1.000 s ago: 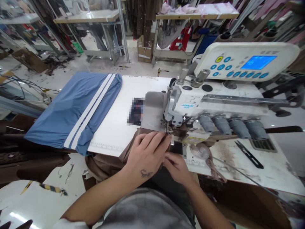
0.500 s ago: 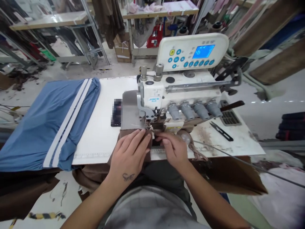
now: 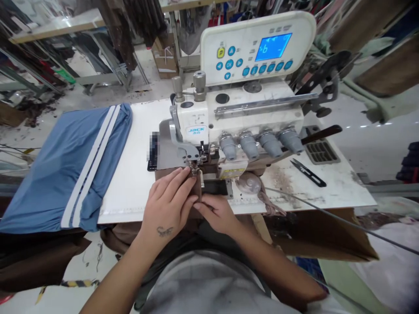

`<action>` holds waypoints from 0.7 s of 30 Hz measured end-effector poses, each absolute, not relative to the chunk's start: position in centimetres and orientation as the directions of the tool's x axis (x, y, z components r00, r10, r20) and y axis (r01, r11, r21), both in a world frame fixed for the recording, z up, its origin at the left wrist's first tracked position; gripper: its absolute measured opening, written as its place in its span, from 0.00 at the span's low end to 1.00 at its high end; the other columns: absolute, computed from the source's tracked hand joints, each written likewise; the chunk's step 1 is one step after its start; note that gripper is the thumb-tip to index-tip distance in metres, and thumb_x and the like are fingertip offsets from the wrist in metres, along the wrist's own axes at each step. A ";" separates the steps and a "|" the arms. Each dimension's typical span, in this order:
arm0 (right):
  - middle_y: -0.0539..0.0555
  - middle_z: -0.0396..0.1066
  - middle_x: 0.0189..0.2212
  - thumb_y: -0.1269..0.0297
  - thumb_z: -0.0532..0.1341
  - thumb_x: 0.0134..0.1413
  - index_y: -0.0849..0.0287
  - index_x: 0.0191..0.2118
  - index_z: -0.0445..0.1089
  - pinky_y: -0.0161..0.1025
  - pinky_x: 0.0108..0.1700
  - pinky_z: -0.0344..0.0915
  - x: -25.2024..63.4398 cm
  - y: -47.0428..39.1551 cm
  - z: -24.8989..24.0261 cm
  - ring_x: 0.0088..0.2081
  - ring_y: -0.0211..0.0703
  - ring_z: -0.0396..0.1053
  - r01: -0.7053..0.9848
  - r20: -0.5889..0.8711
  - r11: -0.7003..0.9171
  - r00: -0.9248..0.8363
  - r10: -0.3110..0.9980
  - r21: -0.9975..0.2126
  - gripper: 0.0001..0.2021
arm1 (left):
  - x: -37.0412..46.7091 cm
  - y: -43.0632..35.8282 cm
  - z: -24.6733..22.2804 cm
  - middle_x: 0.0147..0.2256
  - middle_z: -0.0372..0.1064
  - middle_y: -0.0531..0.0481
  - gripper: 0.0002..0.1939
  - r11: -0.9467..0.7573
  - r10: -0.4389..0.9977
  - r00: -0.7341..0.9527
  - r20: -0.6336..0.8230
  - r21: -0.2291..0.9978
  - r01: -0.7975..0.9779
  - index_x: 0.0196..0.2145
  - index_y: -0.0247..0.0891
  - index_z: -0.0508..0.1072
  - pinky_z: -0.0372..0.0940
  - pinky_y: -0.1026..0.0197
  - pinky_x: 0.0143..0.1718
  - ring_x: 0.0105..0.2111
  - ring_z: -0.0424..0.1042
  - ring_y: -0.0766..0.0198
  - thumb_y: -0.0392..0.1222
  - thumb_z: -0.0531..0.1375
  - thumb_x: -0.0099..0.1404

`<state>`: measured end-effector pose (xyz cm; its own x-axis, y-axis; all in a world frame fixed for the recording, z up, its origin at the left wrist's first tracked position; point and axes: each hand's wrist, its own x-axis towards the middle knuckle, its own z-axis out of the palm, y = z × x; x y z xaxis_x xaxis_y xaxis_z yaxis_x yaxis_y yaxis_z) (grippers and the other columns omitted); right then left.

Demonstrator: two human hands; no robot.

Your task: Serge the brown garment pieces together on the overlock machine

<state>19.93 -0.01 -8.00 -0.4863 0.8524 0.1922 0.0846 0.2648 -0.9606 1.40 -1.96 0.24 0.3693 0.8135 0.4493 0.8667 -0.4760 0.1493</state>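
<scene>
While on cloth [image 3: 198, 190], hands [image 3: 166, 204] [image 3: 218, 213] close together

On the white table [image 3: 131, 174], at the left side, lies a blue cloth [image 3: 55, 161] with two white bands. At the right side, black snips [image 3: 308, 173] lie near a grey tray [image 3: 326, 152]. A cardboard box [image 3: 165, 61] stands behind the table, and yellow-black tape [image 3: 78, 283] is on the floor [image 3: 70, 301].

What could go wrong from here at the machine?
1. The left hand has fingertips close to the presser foot; they might get nipped.
2. The brown cloth lies under those fingers; uneven pressure could skew it.
3. The snips lie loose on the table; vibration might shift them.
</scene>
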 end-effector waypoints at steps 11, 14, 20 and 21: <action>0.48 0.68 0.23 0.49 0.56 0.75 0.57 0.29 0.72 0.34 0.33 0.60 20.2 -0.2 -8.3 0.26 0.38 0.63 0.127 0.238 0.344 -0.503 0.831 -0.930 0.24 | 0.9 -1.8 0.1 0.65 0.70 0.40 0.21 -0.485 0.817 0.366 0.445 0.188 0.854 0.62 0.36 0.69 0.61 0.48 0.67 0.66 0.68 0.49 0.39 0.62 0.74; 0.47 0.66 0.22 0.50 0.55 0.75 0.57 0.29 0.70 0.34 0.32 0.59 20.1 -0.2 -8.3 0.25 0.37 0.61 0.118 0.273 0.374 -0.490 0.828 -0.920 0.23 | 1.1 -1.7 0.1 0.64 0.71 0.40 0.20 -0.474 0.823 0.351 0.446 0.200 0.857 0.62 0.36 0.70 0.61 0.48 0.67 0.65 0.69 0.49 0.39 0.62 0.74; 0.45 0.63 0.20 0.56 0.58 0.74 0.57 0.27 0.68 0.33 0.29 0.56 19.9 -0.1 -8.4 0.23 0.35 0.60 0.097 0.340 0.425 -0.455 0.823 -0.900 0.21 | 1.0 -1.3 0.3 0.65 0.70 0.40 0.20 -0.457 0.843 0.335 0.420 0.234 0.858 0.62 0.35 0.69 0.60 0.48 0.68 0.66 0.67 0.50 0.40 0.62 0.75; 0.46 0.64 0.20 0.56 0.59 0.74 0.57 0.28 0.68 0.33 0.29 0.57 19.9 -0.1 -8.3 0.23 0.35 0.60 0.094 0.339 0.422 -0.453 0.825 -0.902 0.20 | 1.0 -1.1 0.3 0.65 0.70 0.40 0.20 -0.455 0.846 0.332 0.417 0.238 0.858 0.62 0.35 0.69 0.60 0.49 0.68 0.67 0.66 0.50 0.40 0.61 0.75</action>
<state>19.94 -0.14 -8.33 -0.4527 0.8246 0.3391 0.0941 0.4224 -0.9015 0.99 -1.14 0.32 0.3323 0.8458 0.4174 0.8582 -0.4548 0.2382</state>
